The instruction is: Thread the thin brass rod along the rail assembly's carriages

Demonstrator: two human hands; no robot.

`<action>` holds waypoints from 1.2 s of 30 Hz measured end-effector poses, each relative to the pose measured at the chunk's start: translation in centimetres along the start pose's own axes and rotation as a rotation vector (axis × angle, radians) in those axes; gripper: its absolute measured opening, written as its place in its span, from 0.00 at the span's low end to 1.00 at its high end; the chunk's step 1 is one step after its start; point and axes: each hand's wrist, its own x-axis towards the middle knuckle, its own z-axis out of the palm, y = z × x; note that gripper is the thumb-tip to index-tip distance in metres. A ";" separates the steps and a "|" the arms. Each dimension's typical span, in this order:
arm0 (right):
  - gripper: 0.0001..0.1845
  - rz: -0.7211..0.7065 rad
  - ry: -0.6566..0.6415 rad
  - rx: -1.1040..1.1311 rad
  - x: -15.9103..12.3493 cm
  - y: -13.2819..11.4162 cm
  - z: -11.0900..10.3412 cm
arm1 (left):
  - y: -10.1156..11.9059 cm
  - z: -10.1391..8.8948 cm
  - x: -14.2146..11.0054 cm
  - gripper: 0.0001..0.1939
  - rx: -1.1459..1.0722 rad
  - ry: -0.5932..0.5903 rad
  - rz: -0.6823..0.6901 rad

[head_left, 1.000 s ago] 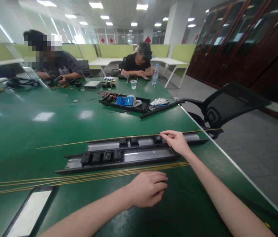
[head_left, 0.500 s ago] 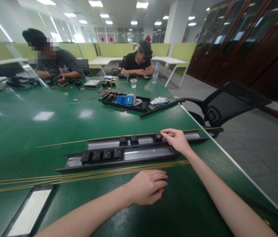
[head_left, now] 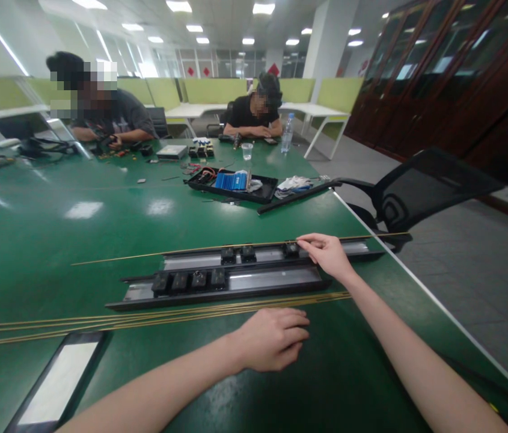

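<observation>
My right hand (head_left: pixel 328 255) is closed in a pinch on a thin brass rod (head_left: pixel 118 260), which lies lengthwise along the far black channel (head_left: pixel 195 261). Beside the fingertips sits a small black block (head_left: pixel 290 248) in that channel; a pair of similar blocks (head_left: pixel 238 254) stands farther left. The nearer channel (head_left: pixel 276 278) holds a row of several black blocks (head_left: pixel 189 280) toward its left end. My left hand (head_left: pixel 272 338) rests palm down on the table, fingers loosely spread with nothing in them. Just beyond it lie several more brass rods (head_left: pixel 159 317).
A phone-like device (head_left: pixel 58 379) with a pale screen lies front left on the green table (head_left: pixel 100 237). Farther back are a black tray (head_left: pixel 263 191) with blue parts, gloves (head_left: pixel 296 184), a cup (head_left: pixel 247 151) and a bottle (head_left: pixel 287 133). Two people sit across; a chair (head_left: pixel 429 189) stands right.
The whole view has shifted slightly, so things appear a little farther right. Both hands keep nearly the same pose and place relative to the channels.
</observation>
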 end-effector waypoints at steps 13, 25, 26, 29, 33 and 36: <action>0.26 -0.006 0.000 0.006 0.0 -0.1 -0.2 | 0.0 0.1 0.0 0.14 0.027 0.009 0.013; 0.27 -0.016 -0.011 0.001 0.2 0.0 -0.5 | -0.2 0.5 -0.2 0.15 0.042 0.013 0.024; 0.27 -0.017 -0.015 0.000 0.2 0.1 -0.6 | -0.2 0.5 -0.2 0.15 0.043 0.012 0.025; 0.27 -0.016 -0.030 -0.012 0.3 0.5 -0.8 | -0.2 0.5 -0.2 0.14 0.046 0.013 0.027; 0.27 -0.012 -0.038 -0.023 0.4 0.6 -1.1 | -0.2 0.5 -0.2 0.14 0.049 0.024 0.030; 0.27 -0.011 -0.032 -0.026 0.3 0.5 -1.4 | -0.2 0.5 -0.2 0.15 0.053 0.028 0.031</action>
